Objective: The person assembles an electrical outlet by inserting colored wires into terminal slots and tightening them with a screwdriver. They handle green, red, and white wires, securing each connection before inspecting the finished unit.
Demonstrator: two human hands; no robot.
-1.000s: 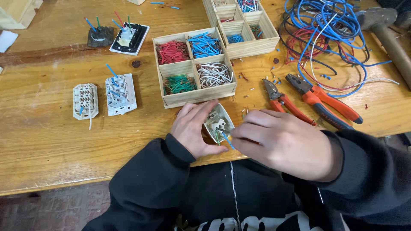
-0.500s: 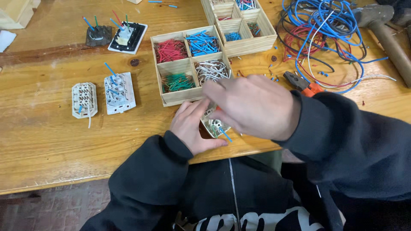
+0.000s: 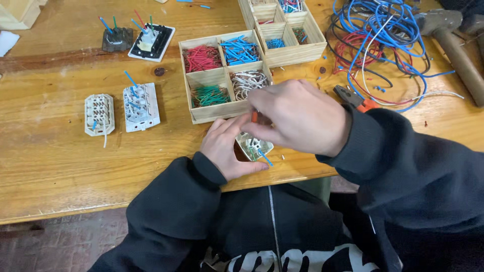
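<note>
Right hand (image 3: 297,116) now lower, fingers pinched.

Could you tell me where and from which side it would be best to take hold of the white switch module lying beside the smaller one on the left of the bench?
Probably by its two long side edges, from straight above. The white switch module lies flat, back up, with short blue wires standing out of its middle, so fingers should straddle these. Its left edge sits close to the smaller module, leaving a narrow gap.

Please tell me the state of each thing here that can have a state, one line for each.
Left hand: holds the small white socket module.
Right hand: pinches an orange-tipped piece above it.
Socket module: blue wire sticking out.
Four-part wooden tray: compartments filled, sorted by colour.
Two white modules: lying flat, wired.
</note>
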